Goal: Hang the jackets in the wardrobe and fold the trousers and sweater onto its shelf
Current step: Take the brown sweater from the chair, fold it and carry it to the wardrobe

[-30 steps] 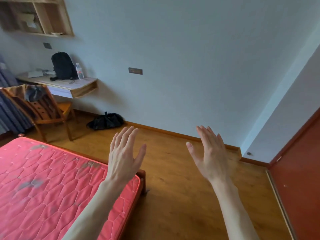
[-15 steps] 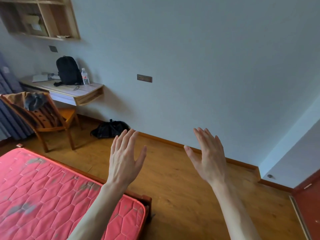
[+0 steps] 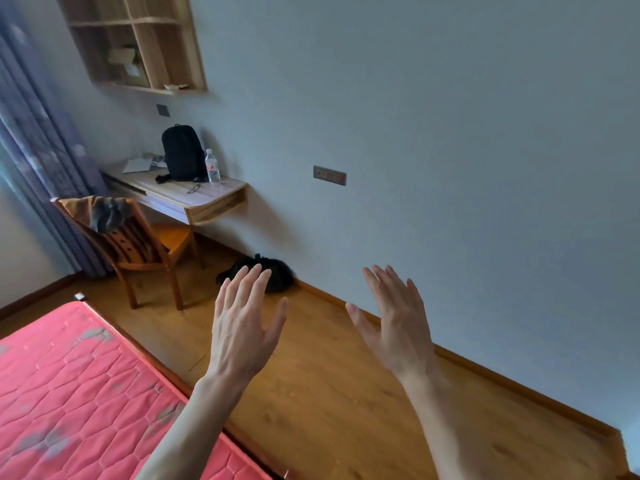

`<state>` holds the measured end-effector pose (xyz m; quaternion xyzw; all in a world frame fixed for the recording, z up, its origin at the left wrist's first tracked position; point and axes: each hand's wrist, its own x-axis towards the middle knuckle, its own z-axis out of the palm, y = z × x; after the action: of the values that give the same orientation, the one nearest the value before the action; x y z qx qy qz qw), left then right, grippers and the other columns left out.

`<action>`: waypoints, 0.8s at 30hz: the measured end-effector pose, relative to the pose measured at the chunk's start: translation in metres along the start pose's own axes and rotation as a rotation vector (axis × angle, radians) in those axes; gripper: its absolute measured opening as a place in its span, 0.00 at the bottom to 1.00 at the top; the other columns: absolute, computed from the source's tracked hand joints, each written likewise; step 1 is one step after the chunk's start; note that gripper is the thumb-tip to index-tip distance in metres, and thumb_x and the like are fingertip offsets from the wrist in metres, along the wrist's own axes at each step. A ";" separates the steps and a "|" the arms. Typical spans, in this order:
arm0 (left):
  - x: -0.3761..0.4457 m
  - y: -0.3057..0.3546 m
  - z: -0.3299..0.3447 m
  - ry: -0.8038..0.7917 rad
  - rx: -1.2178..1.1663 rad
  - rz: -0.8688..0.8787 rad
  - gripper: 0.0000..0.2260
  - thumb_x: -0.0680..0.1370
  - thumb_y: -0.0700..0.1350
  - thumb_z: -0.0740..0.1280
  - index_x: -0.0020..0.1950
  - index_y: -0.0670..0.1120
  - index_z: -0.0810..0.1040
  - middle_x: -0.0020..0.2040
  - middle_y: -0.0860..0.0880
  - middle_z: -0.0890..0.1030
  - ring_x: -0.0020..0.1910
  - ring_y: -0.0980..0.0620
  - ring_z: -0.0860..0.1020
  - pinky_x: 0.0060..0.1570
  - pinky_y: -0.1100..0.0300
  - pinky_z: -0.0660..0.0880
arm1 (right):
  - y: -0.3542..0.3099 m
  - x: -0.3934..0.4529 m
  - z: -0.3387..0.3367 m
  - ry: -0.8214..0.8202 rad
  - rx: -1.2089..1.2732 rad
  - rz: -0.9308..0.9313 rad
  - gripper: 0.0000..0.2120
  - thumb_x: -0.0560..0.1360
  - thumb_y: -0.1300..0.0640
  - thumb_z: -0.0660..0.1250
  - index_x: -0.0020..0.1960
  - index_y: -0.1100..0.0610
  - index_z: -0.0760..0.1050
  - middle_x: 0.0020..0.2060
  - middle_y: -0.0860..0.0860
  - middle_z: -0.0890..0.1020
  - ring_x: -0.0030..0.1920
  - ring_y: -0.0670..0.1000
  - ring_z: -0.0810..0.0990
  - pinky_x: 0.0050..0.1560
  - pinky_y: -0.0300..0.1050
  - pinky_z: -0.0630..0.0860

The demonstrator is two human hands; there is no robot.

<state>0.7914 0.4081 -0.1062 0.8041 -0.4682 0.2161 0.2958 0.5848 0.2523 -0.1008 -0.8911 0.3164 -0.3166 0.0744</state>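
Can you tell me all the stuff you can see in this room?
mattress: one, red, lower left
chair: one, wooden, by the desk
clothes: brown and grey, draped over the chair back; count unclear
desk: one, light wood, fixed to the wall
backpack: one, black, upright on the desk
water bottle: one, clear, right of the backpack
bag: one, black, on the floor by the wall
wall shelf: one, light wood, upper left
curtain: purple-grey, far left
left hand: empty, fingers straight
right hand: empty, fingers straight
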 end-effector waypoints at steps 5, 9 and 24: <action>0.065 0.003 0.044 0.045 0.072 -0.096 0.26 0.83 0.59 0.60 0.76 0.44 0.73 0.77 0.45 0.73 0.80 0.45 0.66 0.79 0.42 0.61 | 0.050 0.091 0.026 -0.034 0.033 -0.102 0.33 0.83 0.32 0.52 0.82 0.50 0.63 0.81 0.49 0.66 0.83 0.49 0.58 0.82 0.53 0.51; 0.097 0.000 0.064 0.056 0.110 -0.162 0.26 0.83 0.58 0.60 0.77 0.44 0.72 0.77 0.45 0.72 0.80 0.45 0.65 0.80 0.42 0.60 | 0.071 0.150 0.047 -0.062 0.064 -0.189 0.34 0.83 0.32 0.51 0.82 0.50 0.63 0.80 0.50 0.67 0.83 0.50 0.58 0.82 0.53 0.50; 0.176 -0.111 0.101 0.160 0.249 -0.385 0.28 0.83 0.60 0.59 0.77 0.45 0.72 0.78 0.45 0.72 0.81 0.47 0.63 0.79 0.40 0.60 | 0.014 0.313 0.162 -0.180 0.289 -0.429 0.37 0.81 0.29 0.47 0.81 0.49 0.64 0.80 0.48 0.67 0.82 0.49 0.58 0.83 0.52 0.50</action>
<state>0.9785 0.2722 -0.1005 0.8891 -0.2512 0.2749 0.2662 0.8647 0.0388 -0.0715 -0.9424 0.0642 -0.2866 0.1599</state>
